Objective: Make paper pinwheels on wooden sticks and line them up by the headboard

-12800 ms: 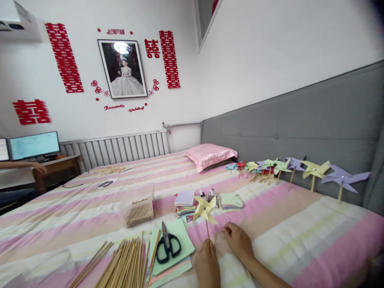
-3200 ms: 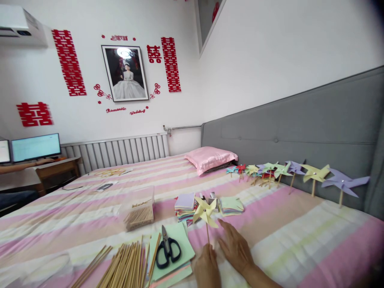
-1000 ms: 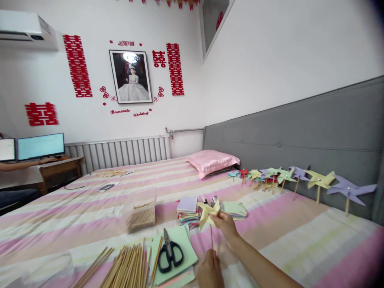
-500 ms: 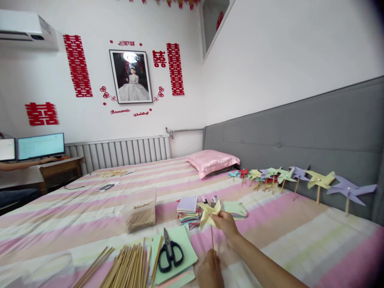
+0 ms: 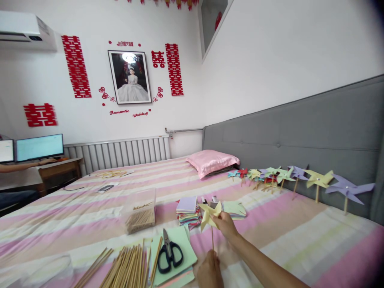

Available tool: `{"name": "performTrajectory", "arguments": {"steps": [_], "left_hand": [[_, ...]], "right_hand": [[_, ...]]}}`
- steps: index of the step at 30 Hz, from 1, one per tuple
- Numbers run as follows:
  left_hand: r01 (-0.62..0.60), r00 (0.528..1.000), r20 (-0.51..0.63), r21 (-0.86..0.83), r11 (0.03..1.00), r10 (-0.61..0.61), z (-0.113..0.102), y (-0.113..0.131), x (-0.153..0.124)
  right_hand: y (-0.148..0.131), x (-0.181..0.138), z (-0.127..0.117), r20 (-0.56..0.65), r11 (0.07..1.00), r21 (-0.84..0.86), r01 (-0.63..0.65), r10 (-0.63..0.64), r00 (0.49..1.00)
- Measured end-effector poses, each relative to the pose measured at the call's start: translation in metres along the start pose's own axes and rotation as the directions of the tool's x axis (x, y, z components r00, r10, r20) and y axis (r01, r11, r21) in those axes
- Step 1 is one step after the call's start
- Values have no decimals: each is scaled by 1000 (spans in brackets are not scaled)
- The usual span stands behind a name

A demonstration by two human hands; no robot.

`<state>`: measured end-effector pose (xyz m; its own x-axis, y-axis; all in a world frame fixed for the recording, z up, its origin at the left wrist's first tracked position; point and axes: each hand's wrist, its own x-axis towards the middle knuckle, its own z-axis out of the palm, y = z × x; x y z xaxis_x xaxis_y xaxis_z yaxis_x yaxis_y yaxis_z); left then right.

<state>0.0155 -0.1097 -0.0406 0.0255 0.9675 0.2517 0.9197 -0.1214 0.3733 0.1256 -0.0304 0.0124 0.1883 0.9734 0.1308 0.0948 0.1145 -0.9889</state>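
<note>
A pale yellow paper pinwheel (image 5: 207,216) on a thin wooden stick stands upright between my two hands. Low in the view, my left hand (image 5: 210,269) is closed around the lower part of the stick. The fingers of my right hand (image 5: 225,225) pinch the pinwheel's right side near its centre. Just behind it lie a stack of coloured paper squares (image 5: 187,205) and some pale green paper (image 5: 235,209). Black-handled scissors (image 5: 169,254) rest on green paper sheets (image 5: 185,244) to the left of my hands.
Wooden sticks (image 5: 126,266) lie at the front left, behind them a clear box of short sticks (image 5: 140,218). Finished pinwheels (image 5: 319,179) line the grey headboard (image 5: 300,132). A pink pillow (image 5: 213,161) is farther back. Another person's arm (image 5: 22,167) reaches across a desk at far left.
Both hands keep their hold on the pinwheel and its stick, almost still. The whole view has shifted very slightly.
</note>
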Motion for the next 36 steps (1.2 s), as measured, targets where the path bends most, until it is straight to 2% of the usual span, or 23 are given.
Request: {"name": "performTrajectory", "arguments": {"steps": [5, 11, 15, 19, 22, 27, 36], "left_hand": [[2, 1000, 3, 8, 1000, -2, -1, 1, 0], [20, 1000, 2, 13, 1000, -20, -4, 2, 0], [28, 1000, 1, 8, 1000, -28, -4, 2, 1], [25, 1000, -6, -4, 1000, -25, -3, 2, 0], [26, 999, -19, -5, 1000, -26, -4, 3, 0], [20, 999, -49, -3, 1000, -20, -3, 2, -1], [-22, 995, -102, -24, 999, 19, -1, 2, 0]], "right_hand": [[-1, -4, 1, -24, 998, 53, 22, -21, 1000], [-18, -21, 6, -62, 969, 222, 109, -97, 993], [-25, -37, -1, -132, 950, 283, 130, -96, 987], [-7, -50, -9, -256, 959, 254, 126, -59, 965], [17, -59, -11, -289, 970, 216, 108, -42, 956], [41, -75, -4, -234, 993, 85, 80, -59, 970], [35, -84, 1, -60, 977, -127, 169, -178, 982]]}}
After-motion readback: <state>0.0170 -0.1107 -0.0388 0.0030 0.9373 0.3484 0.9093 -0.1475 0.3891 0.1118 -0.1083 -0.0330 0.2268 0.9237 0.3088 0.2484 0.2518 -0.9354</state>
